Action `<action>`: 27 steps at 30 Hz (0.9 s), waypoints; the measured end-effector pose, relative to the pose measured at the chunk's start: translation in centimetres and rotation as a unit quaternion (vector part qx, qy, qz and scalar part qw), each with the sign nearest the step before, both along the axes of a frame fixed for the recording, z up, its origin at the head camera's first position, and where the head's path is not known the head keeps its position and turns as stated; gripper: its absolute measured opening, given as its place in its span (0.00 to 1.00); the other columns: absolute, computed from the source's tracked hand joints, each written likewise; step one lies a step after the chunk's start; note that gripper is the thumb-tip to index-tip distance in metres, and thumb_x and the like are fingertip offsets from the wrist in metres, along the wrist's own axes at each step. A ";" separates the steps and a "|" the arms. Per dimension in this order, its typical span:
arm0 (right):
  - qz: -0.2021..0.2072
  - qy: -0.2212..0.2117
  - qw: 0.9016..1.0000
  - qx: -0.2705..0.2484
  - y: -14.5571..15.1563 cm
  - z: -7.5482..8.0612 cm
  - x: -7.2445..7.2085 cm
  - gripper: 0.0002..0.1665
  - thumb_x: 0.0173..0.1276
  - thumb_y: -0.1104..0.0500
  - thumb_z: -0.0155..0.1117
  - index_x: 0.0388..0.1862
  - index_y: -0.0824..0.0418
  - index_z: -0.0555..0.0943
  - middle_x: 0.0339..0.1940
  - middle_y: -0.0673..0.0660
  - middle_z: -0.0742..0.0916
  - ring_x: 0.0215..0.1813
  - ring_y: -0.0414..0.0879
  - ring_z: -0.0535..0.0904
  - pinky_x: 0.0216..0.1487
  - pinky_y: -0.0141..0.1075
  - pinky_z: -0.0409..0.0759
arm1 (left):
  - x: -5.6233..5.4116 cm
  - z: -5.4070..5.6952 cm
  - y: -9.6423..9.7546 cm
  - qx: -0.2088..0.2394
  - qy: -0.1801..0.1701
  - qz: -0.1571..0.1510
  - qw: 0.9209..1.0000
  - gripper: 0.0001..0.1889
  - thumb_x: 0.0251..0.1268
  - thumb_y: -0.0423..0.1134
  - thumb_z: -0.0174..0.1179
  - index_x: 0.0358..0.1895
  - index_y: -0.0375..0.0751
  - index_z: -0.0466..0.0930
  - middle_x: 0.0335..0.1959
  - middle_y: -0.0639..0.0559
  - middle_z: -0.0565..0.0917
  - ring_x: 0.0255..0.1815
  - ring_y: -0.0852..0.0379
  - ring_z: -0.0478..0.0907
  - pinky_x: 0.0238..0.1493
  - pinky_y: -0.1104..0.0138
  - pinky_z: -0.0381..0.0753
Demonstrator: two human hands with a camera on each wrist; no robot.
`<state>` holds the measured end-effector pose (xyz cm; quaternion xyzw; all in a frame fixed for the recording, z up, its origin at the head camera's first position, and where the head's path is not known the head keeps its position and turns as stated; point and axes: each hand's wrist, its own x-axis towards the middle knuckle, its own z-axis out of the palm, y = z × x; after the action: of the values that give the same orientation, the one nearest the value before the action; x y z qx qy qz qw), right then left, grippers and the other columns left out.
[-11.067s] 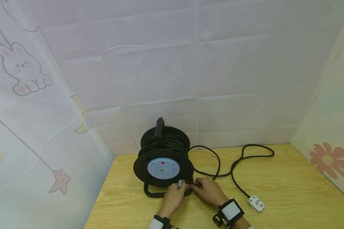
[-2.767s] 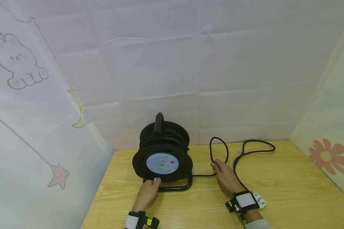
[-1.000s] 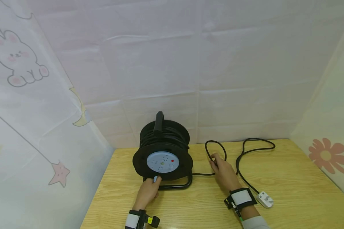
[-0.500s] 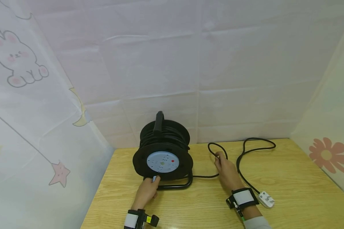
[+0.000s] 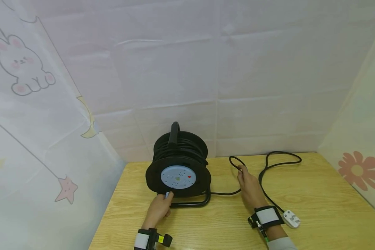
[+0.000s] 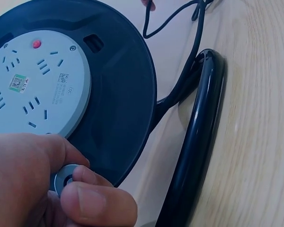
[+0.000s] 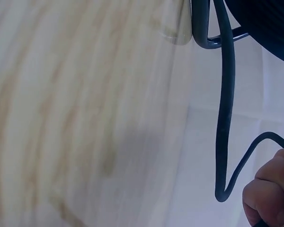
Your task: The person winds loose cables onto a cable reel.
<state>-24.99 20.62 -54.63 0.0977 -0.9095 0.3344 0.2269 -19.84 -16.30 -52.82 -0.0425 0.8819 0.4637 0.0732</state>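
While the reel (image 5: 178, 161) stood on the tabletop (image 5: 206, 232), the left hand (image 5: 157, 208) gripped its knob (image 6: 61, 175) and the right hand (image 5: 251, 189) pinched cable (image 5: 225, 193) right of it; cable looked pliable, reel heavy, best lifted by its handle (image 5: 174, 135).

Open wood in front, cable low on the right

A hand could pass over the bare table (image 5: 212, 231) between the left hand (image 5: 159, 207) and right hand (image 5: 251, 187), as far as the stand (image 5: 187, 205). There the reel (image 5: 178, 161) blocks the way straight back, its handle (image 5: 173, 135) rising higher; the room behind it is hidden. The left hand fills the spot at the knob (image 6: 61, 177). Between reel and right hand the cable (image 5: 224, 193) crosses, with a loop just beyond the fingers. More cable borders the right hand's outer side, ending at the plug (image 5: 291, 219); past that, open wood reaches the side wall (image 5: 350, 139). Another bare strip lies left of the reel.
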 end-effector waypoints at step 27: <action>-0.013 -0.007 1.000 -0.014 0.6 0.3 0.1 0.19 0.89 0.61 0.47 0.69 0.70 0.74 0.23 0.53 0.78 0.23 0.42 0.68 0.27 0.34 0.66 | 0.0 0.3 -0.8 0.007 0.010 0.021 1.000 0.27 0.82 0.51 0.49 0.28 0.32 0.80 0.10 0.57 0.73 0.14 0.58 0.69 0.21 0.66 0.65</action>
<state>-24.90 21.22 -54.35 0.0806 -0.9073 0.3451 0.2262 -19.79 -17.07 -52.47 -0.0561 0.8784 0.4714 0.0549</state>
